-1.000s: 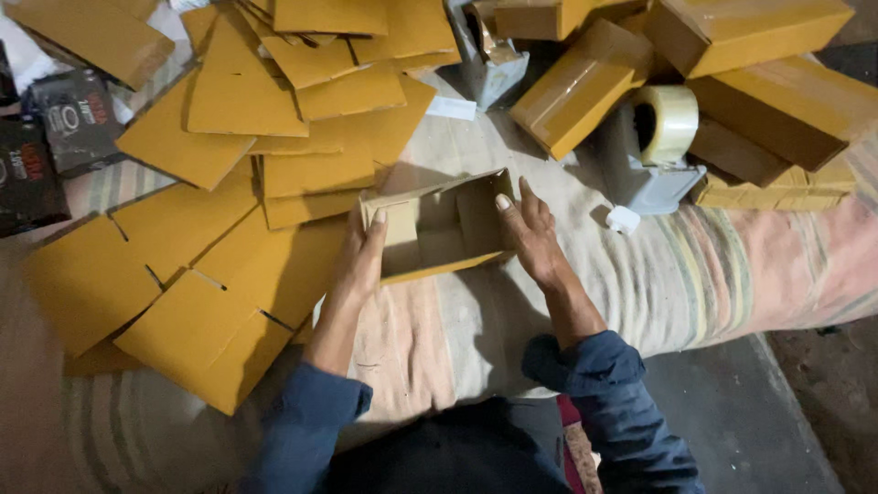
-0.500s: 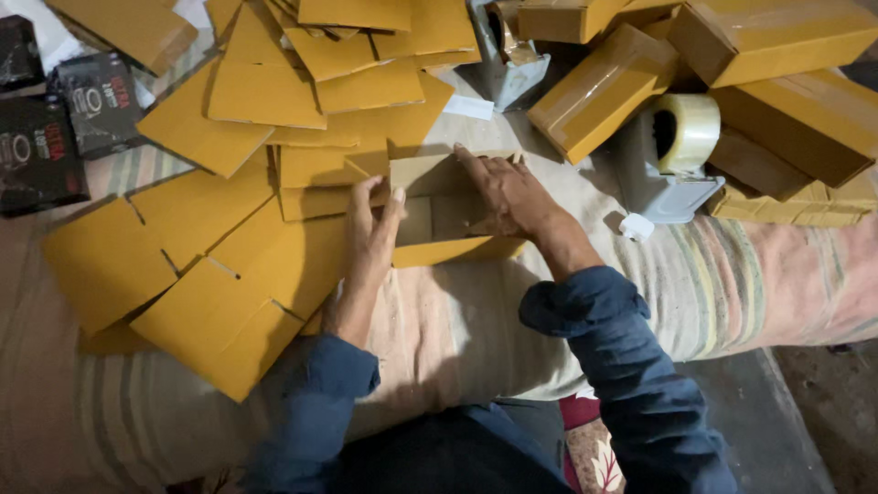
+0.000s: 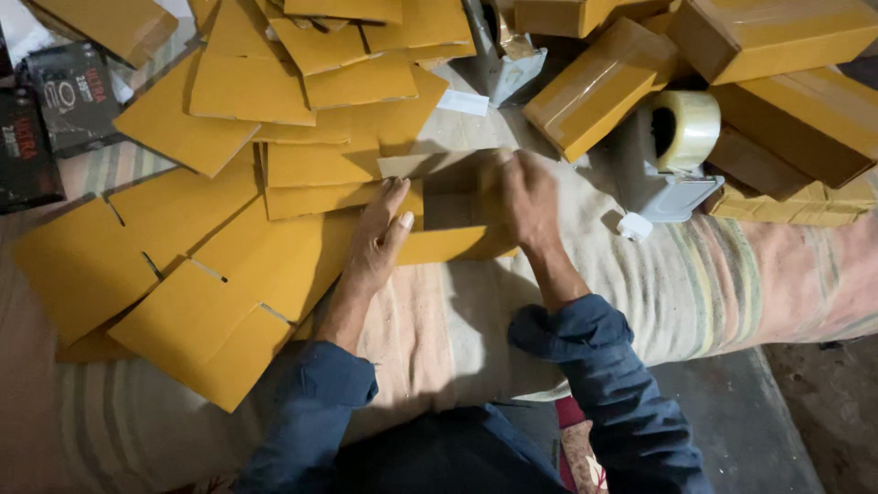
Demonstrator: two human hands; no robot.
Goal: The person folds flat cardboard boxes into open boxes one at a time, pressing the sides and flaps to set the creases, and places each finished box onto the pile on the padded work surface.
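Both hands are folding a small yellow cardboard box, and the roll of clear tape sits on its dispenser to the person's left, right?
Not quite: in the head view the tape roll sits to the person's right. Both the left hand and right hand are on the small yellow box.

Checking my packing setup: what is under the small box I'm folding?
The small box rests on a striped cloth, its left end over a flat yellow cardboard blank. The left hand and right hand hide its sides; nothing directly beneath it shows.
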